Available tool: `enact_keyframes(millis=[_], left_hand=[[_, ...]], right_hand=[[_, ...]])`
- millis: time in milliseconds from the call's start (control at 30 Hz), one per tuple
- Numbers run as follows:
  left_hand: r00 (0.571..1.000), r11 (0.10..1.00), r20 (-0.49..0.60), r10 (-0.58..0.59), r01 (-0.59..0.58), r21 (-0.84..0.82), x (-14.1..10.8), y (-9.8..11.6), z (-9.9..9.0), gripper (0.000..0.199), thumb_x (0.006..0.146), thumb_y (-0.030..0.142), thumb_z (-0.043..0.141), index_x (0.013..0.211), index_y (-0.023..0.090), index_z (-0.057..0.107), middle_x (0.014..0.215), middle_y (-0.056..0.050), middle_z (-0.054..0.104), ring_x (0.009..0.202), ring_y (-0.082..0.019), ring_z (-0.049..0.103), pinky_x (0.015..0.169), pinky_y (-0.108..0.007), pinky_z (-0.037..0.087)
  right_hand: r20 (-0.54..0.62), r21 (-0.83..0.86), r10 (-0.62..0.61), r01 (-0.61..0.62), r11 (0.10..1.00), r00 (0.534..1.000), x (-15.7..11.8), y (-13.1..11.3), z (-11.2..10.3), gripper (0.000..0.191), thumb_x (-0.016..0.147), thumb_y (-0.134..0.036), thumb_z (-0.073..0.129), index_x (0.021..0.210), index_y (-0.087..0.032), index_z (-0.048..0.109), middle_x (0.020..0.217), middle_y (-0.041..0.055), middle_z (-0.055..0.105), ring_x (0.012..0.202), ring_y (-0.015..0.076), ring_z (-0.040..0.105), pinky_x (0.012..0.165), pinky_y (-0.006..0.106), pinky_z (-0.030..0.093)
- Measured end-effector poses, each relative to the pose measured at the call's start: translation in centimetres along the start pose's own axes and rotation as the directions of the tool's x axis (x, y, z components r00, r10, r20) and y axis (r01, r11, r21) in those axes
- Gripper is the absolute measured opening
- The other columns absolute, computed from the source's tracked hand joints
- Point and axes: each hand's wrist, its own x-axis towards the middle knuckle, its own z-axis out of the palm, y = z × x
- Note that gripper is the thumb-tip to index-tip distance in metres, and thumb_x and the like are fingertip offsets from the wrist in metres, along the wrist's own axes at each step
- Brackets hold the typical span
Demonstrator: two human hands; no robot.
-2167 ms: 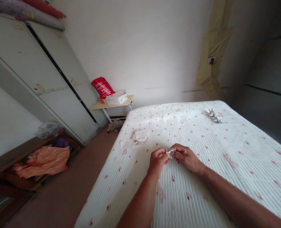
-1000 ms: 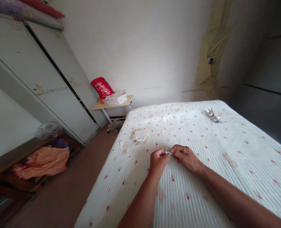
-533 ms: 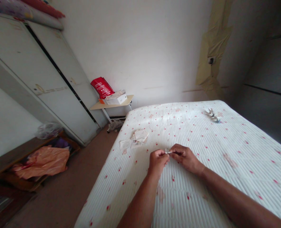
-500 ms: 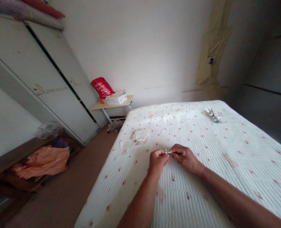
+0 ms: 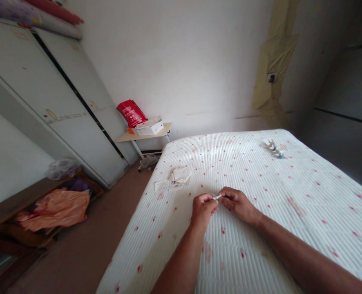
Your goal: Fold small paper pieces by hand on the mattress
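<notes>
1. A small white piece (image 5: 217, 197) is held between both hands above the bed (image 5: 230, 253), nearer to the bed's left edge than to its right; its exact form is too small to be made out.
2. Its left end is pinched by the left hand (image 5: 203, 206), with thumb and fingers drawn together.
3. Its right end is gripped by the right hand (image 5: 237, 203), with the fingertips closed narrowly on it.
4. Whether the bed is touched by either hand cannot be told.
5. Beside the bed's left edge, beyond the left hand, a pile of printed slips (image 5: 180, 175) is seen, with a single slip (image 5: 162, 186) laid on its left side, closer to that edge.
6. Near the bed's far right corner, a cluster of small white pieces (image 5: 273, 148) is set in an uneven row.
7. Past the bed's far left corner, a white box (image 5: 152, 129) and a red bag (image 5: 132, 113) are carried by a small table (image 5: 166, 127).
</notes>
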Motion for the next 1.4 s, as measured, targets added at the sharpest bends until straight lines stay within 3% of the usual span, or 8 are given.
enact_keyframes(millis=[300,433,533,667,1000,1167,1400], left_hand=[[0.99,0.994,0.138,0.034,-0.019,-0.112,0.1,-0.1,-0.6,0.01,0.055,0.024,0.056,0.056,0.016,0.049,0.05,0.001,0.056,0.043,-0.007,0.043,0.043,-0.02,0.03],[0.974,0.987,0.216,0.065,-0.03,-0.16,0.1,-0.4,-1.0,0.01,0.058,0.023,0.057,0.062,0.014,0.054,0.052,0.001,0.055,0.046,-0.008,0.047,0.047,-0.02,0.033],[0.961,0.977,0.261,0.09,-0.035,-0.211,0.2,-0.6,-1.2,0.019,0.064,0.033,0.056,0.063,0.014,0.054,0.054,-0.001,0.056,0.049,-0.01,0.049,0.048,-0.021,0.035],[0.976,0.981,0.202,0.076,-0.037,-0.189,0.3,-0.7,-1.0,0.027,0.069,0.041,0.055,0.062,0.014,0.052,0.049,0.001,0.052,0.045,-0.009,0.046,0.045,-0.021,0.034],[0.972,0.983,0.154,0.177,-0.183,0.021,-0.6,0.5,-1.0,0.024,0.074,0.035,0.049,0.06,0.015,0.053,0.052,0.001,0.05,0.053,-0.01,0.046,0.054,-0.021,0.035],[0.972,0.967,0.102,0.211,-0.222,0.121,-0.6,0.1,-1.0,0.024,0.073,0.033,0.047,0.056,0.016,0.049,0.052,0.003,0.043,0.053,-0.01,0.04,0.051,-0.02,0.03],[0.98,0.963,0.037,0.195,-0.199,0.18,-0.2,-0.6,-0.6,0.018,0.069,0.027,0.048,0.056,0.015,0.052,0.048,0.005,0.037,0.047,-0.007,0.034,0.046,-0.02,0.023]], right_hand=[[0.048,-0.15,-0.242,0.246,0.957,0.969,-0.4,-1.3,-0.5,0.018,0.089,-0.027,0.043,0.085,-0.019,0.058,0.079,0.0053,0.055,0.076,0.0157,0.054,0.069,0.029,0.045],[0.08,-0.237,-0.289,0.3,0.924,0.954,-0.5,-1.2,-0.6,0.018,0.09,-0.025,0.041,0.088,-0.019,0.058,0.082,0.0059,0.054,0.078,0.0153,0.054,0.069,0.028,0.045],[0.086,-0.264,-0.304,0.315,0.911,0.949,-0.6,-1.2,-0.7,0.017,0.089,-0.024,0.042,0.09,-0.019,0.058,0.084,0.0062,0.054,0.08,0.0156,0.053,0.07,0.028,0.046],[0.078,-0.248,-0.289,0.299,0.921,0.954,-0.6,-1.3,-0.7,0.016,0.089,-0.025,0.043,0.088,-0.019,0.058,0.081,0.0052,0.054,0.077,0.0153,0.054,0.069,0.028,0.046],[0.026,-0.21,-0.239,0.239,0.948,0.971,-0.7,-0.8,-0.2,0.014,0.089,-0.026,0.042,0.087,-0.02,0.055,0.082,0.005,0.053,0.077,0.015,0.053,0.069,0.028,0.046],[-0.003,-0.222,-0.22,0.214,0.951,0.975,-0.6,-0.7,0.0,0.015,0.089,-0.027,0.041,0.084,-0.02,0.053,0.082,0.0051,0.053,0.077,0.0153,0.053,0.069,0.028,0.046],[-0.029,-0.214,-0.181,0.171,0.962,0.983,-0.5,-0.6,0.4,0.014,0.088,-0.027,0.043,0.082,-0.02,0.054,0.082,0.0053,0.055,0.078,0.016,0.055,0.07,0.029,0.046]])
